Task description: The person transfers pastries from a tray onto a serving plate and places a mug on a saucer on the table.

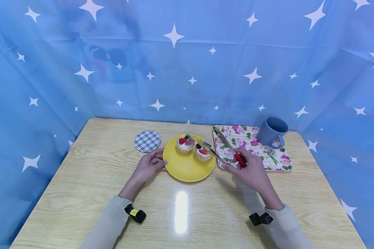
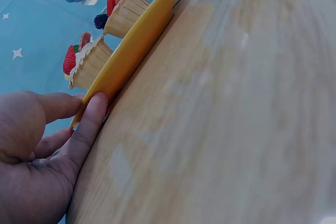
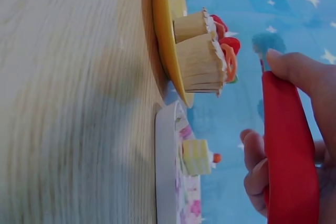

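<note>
My left hand (image 1: pixel 148 166) grips the left rim of a yellow plate (image 1: pixel 187 170), thumb and finger pinching its edge in the left wrist view. On the plate stand two fruit-topped cupcakes, the left cupcake (image 1: pixel 184 146) touching or nearly touching the right cupcake (image 1: pixel 203 156). My right hand (image 1: pixel 252 171) holds metal tongs (image 1: pixel 226 142) by their red handles (image 3: pixel 291 150). The arms of the tongs stand spread apart; one tip is above or beside the right cupcake, the other over the tray. Nothing shows between the tips.
A floral tray (image 1: pixel 275 160) lies right of the plate, with a blue mug (image 1: pixel 268 135) on its back right. A small striped cake piece (image 3: pixel 197 157) sits on the tray near the tongs. Behind the left hand is a round checked coaster (image 1: pixel 147 140). A starry curtain hangs beyond the table.
</note>
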Demonstrator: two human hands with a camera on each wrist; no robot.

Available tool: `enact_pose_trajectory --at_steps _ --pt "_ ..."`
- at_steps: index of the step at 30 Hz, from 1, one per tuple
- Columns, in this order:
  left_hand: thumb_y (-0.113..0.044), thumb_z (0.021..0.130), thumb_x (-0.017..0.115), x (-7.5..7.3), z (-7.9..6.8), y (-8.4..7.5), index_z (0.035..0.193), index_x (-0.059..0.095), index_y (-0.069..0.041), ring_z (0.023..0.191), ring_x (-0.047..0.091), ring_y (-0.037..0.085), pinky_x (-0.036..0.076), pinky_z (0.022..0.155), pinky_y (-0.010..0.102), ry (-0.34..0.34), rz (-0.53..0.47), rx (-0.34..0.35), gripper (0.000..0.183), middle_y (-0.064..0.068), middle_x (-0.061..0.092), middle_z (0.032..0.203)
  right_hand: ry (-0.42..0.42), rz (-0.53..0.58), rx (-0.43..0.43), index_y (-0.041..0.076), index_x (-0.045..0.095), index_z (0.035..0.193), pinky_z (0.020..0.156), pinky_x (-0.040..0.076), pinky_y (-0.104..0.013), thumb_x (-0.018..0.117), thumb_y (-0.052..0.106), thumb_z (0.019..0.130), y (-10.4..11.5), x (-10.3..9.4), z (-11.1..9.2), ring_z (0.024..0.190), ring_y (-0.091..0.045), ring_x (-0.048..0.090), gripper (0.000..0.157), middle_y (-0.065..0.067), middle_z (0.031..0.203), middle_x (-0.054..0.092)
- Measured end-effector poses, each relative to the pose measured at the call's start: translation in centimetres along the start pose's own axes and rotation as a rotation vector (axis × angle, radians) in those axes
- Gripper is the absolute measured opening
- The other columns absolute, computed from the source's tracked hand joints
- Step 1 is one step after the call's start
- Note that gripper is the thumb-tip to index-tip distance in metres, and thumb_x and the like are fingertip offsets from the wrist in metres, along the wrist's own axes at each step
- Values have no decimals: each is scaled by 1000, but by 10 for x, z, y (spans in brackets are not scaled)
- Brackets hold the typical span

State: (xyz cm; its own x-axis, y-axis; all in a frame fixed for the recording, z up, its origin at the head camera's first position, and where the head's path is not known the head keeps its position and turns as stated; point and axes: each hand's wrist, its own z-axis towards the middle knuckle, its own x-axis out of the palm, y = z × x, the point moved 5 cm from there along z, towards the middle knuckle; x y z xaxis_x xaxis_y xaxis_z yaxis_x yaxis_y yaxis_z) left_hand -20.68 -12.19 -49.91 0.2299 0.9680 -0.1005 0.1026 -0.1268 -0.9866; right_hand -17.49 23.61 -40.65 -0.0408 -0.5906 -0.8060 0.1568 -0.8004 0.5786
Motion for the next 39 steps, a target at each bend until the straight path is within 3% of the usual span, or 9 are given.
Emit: enact_pose_trajectory --at_steps 11,20,25,30,39 --pt "-10 98 69 0 -1 1 150 49 -12 90 65 15 64 77 26 -9 29 7 57 18 62 118 -35 -11 78 7 58 139 60 46 -28 76 60 86 -6 -2 7 77 -24 54 77 -14 91 64" --pt "-10 97 70 -1 0 0 150 50 -12 92 65 17 63 77 24 -20 41 8 57 17 63 118 -37 14 120 8 59 138 60 46 -29 74 61 87 -14 1 14 79 -26 55 75 -16 99 66" --pt "-11 97 70 -1 0 1 150 50 -12 92 65 17 63 77 24 -19 46 9 57 17 63 118 -23 37 180 7 57 139 68 54 -31 73 62 87 -22 3 15 88 -27 62 77 -17 107 71" --pt "-11 97 70 -1 1 1 150 50 -13 92 65 17 62 77 23 -22 50 11 57 17 63 118 -19 35 223 6 54 142 77 61 -40 71 66 86 -28 4 17 95 -28 67 84 -15 109 74" --pt "-11 97 70 -1 1 1 150 51 -14 91 65 16 63 76 24 -17 46 10 56 16 63 117 3 -32 265 0 52 143 75 61 -40 70 65 88 -35 4 21 96 -32 62 87 -23 116 66"
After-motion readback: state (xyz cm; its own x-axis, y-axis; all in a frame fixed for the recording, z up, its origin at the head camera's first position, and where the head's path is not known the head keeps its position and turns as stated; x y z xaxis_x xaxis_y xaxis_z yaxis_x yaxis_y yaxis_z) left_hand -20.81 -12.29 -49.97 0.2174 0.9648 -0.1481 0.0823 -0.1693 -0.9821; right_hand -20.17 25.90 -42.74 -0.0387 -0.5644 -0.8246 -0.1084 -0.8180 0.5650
